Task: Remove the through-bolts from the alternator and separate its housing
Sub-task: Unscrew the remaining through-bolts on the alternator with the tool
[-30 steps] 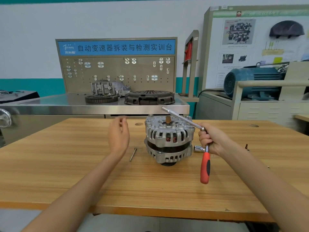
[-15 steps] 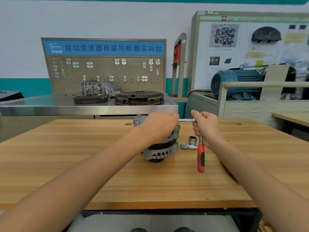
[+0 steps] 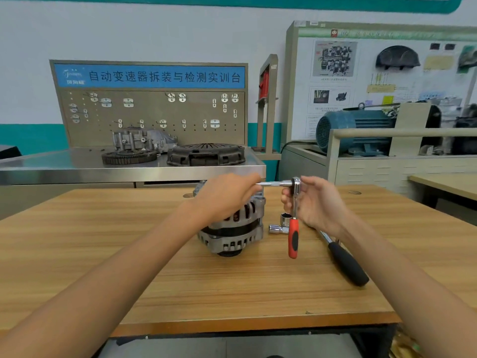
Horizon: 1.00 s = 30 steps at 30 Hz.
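- Alternator [image 3: 233, 228] sits upright near middle of wooden table [image 3: 103, 267], pulley end down; same spot as 0.5 s ago.
- Left hand [image 3: 227, 196] rests on top of alternator, covering upper housing. Fingers curl at extension bar where it meets the top; can't tell if they pinch the bar or just steady the housing. Placed as 0.5 s ago; 1 s ago it was lifted off to the left w/ fingers relaxed.
- Ratchet [image 3: 294, 215]: ext. bar runs horizontal from under left hand to ratchet head, red/black handle hangs straight down. 1 s ago bar slanted up-left.
- Right hand [image 3: 317, 202] beside ratchet head, fingers loosely round head/upper shank – light grasp, less closed than 0.5 s ago.
- Loose sockets [image 3: 280, 224] on table just right of alternator, behind handle.
- Black-handled tool [image 3: 346, 262] lies on table under right forearm; not seen earlier.
- Loose bolt on table left of alternator 1 s ago, now hidden by left arm.
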Each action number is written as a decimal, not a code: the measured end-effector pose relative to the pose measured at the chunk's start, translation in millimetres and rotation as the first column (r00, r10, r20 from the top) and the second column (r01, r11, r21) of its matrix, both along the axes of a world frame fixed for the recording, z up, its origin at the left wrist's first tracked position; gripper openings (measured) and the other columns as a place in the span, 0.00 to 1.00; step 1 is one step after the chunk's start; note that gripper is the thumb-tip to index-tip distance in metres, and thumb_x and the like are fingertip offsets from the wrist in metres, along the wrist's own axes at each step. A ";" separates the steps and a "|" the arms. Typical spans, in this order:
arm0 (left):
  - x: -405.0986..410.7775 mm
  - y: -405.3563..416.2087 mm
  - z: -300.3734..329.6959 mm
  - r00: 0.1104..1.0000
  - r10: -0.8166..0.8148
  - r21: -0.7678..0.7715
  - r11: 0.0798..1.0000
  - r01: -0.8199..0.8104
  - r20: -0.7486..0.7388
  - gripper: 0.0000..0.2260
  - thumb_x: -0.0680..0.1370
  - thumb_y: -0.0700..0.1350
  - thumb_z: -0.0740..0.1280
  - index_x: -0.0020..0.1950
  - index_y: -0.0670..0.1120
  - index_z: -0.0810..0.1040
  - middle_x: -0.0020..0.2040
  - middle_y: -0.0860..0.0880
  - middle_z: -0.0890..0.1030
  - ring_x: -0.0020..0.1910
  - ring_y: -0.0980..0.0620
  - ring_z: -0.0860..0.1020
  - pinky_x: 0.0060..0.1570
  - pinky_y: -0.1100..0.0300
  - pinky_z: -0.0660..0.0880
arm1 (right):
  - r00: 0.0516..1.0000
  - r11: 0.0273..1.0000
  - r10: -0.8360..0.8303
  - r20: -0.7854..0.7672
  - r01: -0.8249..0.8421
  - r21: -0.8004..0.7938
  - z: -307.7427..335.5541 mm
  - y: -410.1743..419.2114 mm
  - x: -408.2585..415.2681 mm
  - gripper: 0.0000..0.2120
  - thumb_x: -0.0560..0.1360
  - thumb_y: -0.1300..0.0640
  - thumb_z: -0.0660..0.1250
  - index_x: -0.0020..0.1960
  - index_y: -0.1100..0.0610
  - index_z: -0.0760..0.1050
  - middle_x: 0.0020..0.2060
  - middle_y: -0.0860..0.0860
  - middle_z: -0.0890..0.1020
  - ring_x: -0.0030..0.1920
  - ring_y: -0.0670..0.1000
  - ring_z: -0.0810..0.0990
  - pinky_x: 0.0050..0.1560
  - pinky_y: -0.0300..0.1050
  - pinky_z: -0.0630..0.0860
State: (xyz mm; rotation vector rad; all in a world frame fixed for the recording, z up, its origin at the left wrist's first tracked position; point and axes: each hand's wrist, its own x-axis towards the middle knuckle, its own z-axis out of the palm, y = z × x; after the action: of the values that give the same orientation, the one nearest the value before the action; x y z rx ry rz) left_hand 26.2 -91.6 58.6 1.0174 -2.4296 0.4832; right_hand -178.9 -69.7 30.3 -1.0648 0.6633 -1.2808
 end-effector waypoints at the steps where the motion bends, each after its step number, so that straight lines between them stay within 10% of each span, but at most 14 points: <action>1: 2.0 -2.0 -0.8 1.000 0.000 0.020 1.000 0.000 -0.016 0.11 0.83 0.51 0.53 0.57 0.47 0.71 0.38 0.55 0.71 0.37 0.54 0.70 0.31 0.61 0.61 | 0.999 0.999 0.040 -0.006 -0.040 -0.004 -2.0 -0.1 -1.9 0.12 0.74 0.52 0.57 0.50 0.60 0.72 0.33 0.51 0.77 0.34 0.48 0.77 0.37 0.40 0.73; 8: 7.2 -4.6 -7.5 0.999 -0.021 0.070 0.997 0.023 -0.036 0.09 0.83 0.52 0.53 0.55 0.51 0.70 0.38 0.55 0.73 0.36 0.55 0.72 0.30 0.66 0.61 | 0.943 0.963 0.222 0.248 -0.251 0.093 -10.1 -1.8 0.4 0.10 0.74 0.50 0.61 0.45 0.57 0.72 0.29 0.47 0.73 0.26 0.43 0.70 0.28 0.34 0.68; 18: -6.7 15.0 -0.8 0.996 0.079 0.058 0.995 -0.076 -0.039 0.11 0.84 0.51 0.52 0.59 0.49 0.70 0.36 0.55 0.71 0.34 0.56 0.72 0.31 0.61 0.69 | 0.865 0.995 0.017 0.502 -0.066 0.080 -6.7 -2.9 -20.1 0.13 0.78 0.48 0.58 0.43 0.57 0.72 0.27 0.45 0.73 0.22 0.40 0.67 0.22 0.30 0.65; 24: -63.0 28.3 -31.9 0.990 0.140 0.449 0.883 -0.137 0.026 0.14 0.83 0.47 0.54 0.57 0.42 0.76 0.40 0.51 0.75 0.35 0.56 0.73 0.31 0.62 0.68 | 0.941 0.938 -0.274 0.198 0.216 0.271 0.3 -12.7 -21.6 0.14 0.81 0.49 0.56 0.44 0.58 0.70 0.28 0.48 0.73 0.23 0.43 0.67 0.20 0.32 0.65; 30: -114.4 23.8 -81.8 0.966 0.193 0.702 0.664 -0.259 0.174 0.16 0.83 0.39 0.52 0.65 0.35 0.73 0.62 0.39 0.76 0.60 0.42 0.75 0.51 0.55 0.72 | 0.914 0.858 -0.390 -0.113 0.406 0.315 -0.2 -17.0 -33.4 0.17 0.83 0.51 0.52 0.40 0.59 0.67 0.29 0.50 0.69 0.18 0.42 0.65 0.15 0.32 0.61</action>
State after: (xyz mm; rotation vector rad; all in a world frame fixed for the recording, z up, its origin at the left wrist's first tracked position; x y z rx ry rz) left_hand -88.2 -67.8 -23.2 1.6547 -2.6199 -0.4420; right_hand -212.3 -86.7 30.1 -0.6957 1.1375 -1.4334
